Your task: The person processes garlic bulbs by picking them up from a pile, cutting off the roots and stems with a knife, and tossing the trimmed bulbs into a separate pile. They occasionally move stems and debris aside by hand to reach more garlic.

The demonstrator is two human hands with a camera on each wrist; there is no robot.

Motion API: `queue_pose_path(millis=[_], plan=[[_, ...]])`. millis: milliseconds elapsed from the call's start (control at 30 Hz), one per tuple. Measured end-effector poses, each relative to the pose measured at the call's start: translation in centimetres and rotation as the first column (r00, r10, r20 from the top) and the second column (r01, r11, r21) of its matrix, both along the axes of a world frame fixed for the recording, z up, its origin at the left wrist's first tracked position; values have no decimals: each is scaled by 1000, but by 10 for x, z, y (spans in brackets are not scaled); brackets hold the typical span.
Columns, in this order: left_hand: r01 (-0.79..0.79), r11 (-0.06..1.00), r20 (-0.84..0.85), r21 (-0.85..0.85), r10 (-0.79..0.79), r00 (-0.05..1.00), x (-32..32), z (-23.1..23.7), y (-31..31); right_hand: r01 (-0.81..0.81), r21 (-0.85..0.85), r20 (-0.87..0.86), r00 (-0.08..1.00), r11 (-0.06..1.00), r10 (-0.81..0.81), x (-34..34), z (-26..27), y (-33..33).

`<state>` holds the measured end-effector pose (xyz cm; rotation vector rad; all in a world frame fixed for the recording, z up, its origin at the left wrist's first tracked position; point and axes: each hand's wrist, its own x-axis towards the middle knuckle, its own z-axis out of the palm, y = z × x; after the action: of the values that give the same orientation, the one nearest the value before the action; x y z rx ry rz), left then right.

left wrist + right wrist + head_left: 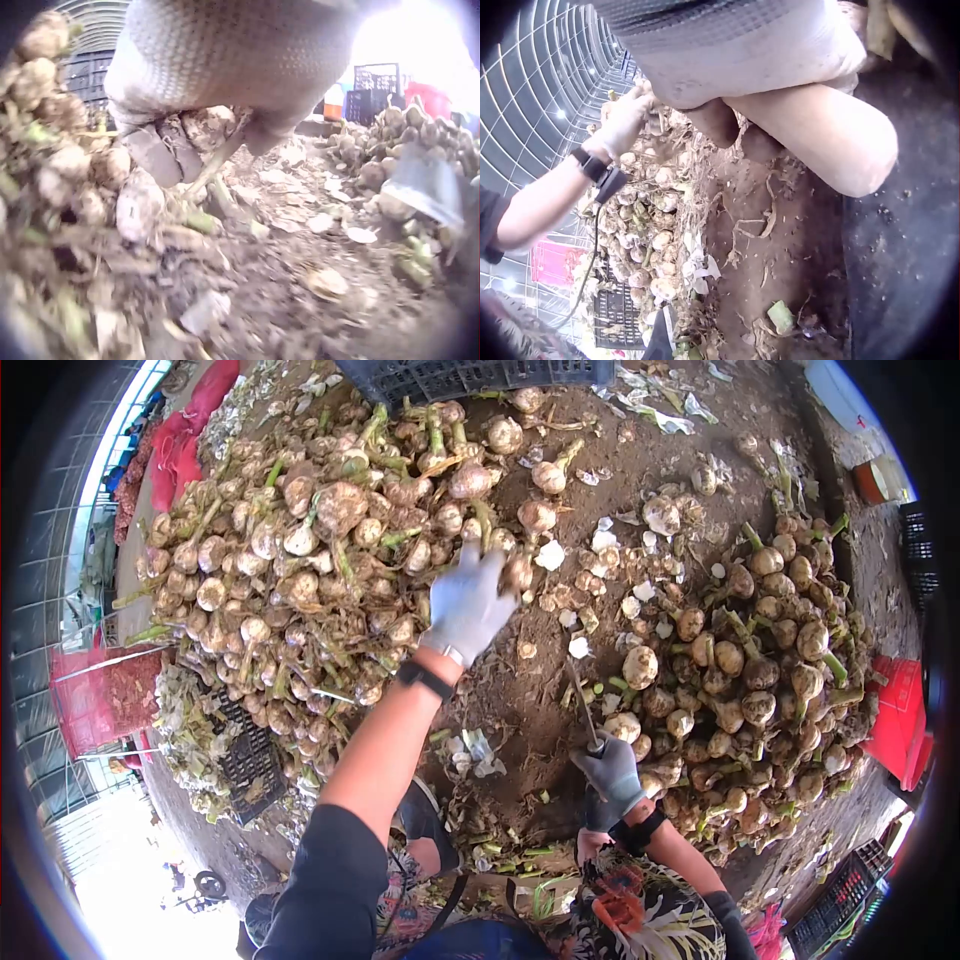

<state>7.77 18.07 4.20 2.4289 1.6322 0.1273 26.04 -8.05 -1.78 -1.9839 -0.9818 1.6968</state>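
Note:
My left hand (468, 605), in a pale grey glove, reaches to the right edge of a large heap of garlic (300, 590). Its fingers curl round a garlic bulb (208, 127) with a stem, partly hidden behind the glove in the left wrist view. Lower right in the head view, my gloved right hand (612, 775) grips a knife (582, 698), its narrow blade pointing away over the soil. The right wrist view shows the knife's smooth, light-coloured handle (829, 135) jutting from the fist. Beside this hand lies a second pile of garlic (735, 680), some bulbs with short green stems.
Cut pieces and white skins (600, 565) litter the soil between the piles. A dark plastic crate (480, 374) stands at the far side, another crate (250, 755) at lower left. Red containers (898, 720) and a bucket (880, 480) stand on the right.

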Motion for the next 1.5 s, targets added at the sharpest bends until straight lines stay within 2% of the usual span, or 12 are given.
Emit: queue_pose_path(millis=[133, 200, 300, 400, 467, 800, 933, 1000, 1167, 1233, 1333, 1500], plan=[[72, 985, -291, -156, -115, 950, 32, -30, 60, -29, 113, -40, 999, 993, 33, 5, -8, -7], [40, 988, -242, -150, -76, 967, 37, -32, 59, -25, 80, -90, 995, 996, 32, 6, 0, -5], [6, 808, 52, -590, 30, 998, 28, -21, 39, -86, 12, -29, 996, 996, 87, 4, -12, -9], [60, 770, 458, -635, 314, 831, -9, -48, 3, -81, 26, -54, 995, 996, 82, 4, -9, -9], [-116, 569, 413, -814, 708, 573, -11, -27, 0, -76, 27, -70, 995, 997, 77, 6, -5, -10], [-248, 554, 437, -795, 806, 400, -7, 50, 25, -39, 96, -142, 989, 995, 53, 11, 0, -15], [-47, 668, 576, -743, 673, 463, 21, 115, 77, -4, 106, -209, 977, 994, 26, 14, 3, -15], [222, 728, 758, -648, 589, 281, 20, 139, 131, -21, 120, -175, 984, 993, 42, 12, -2, -16], [140, 924, 872, -355, 274, 406, 34, 191, 217, 0, 128, -203, 979, 992, 27, 11, -4, -19], [-199, 955, 678, -221, 297, 672, 52, 165, 215, -8, 111, -188, 982, 994, 28, 11, 2, -14], [-40, 996, 328, -76, 62, 943, 81, 99, 177, -70, 39, -150, 986, 997, 75, 17, 17, -6], [152, 973, -118, -174, -174, 978, 125, -14, 145, 1, 16, -269, 963, 1000, 3, 19, 20, -6]])
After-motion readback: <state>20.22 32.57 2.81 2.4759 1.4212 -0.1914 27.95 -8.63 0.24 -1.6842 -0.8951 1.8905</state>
